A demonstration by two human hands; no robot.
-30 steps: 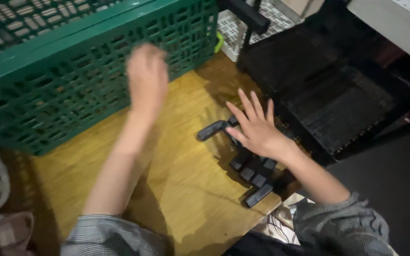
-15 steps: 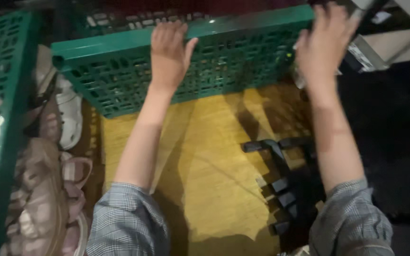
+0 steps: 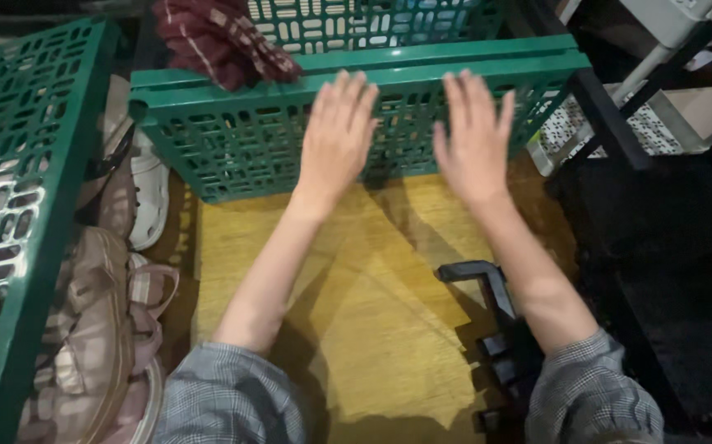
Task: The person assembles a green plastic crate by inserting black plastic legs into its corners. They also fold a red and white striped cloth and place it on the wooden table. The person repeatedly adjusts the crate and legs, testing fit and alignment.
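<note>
A yellow wooden board [image 3: 372, 329] lies on a cluttered floor, with sandals [image 3: 101, 329] heaped at the left beside a second green crate [image 3: 18, 205] and a dark mat [image 3: 668, 271] at the right. The green lattice crate [image 3: 232, 148] stands at the board's far edge. The left hand [image 3: 338, 136] and right hand [image 3: 473, 140] press flat on its near wall, fingers spread, gripping nothing. Black plastic pieces [image 3: 496, 329] lie near the right forearm.

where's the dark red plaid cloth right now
In the head view, the dark red plaid cloth hangs over the upper left rim of the green plastic lattice crate, just left of the left hand.
</note>
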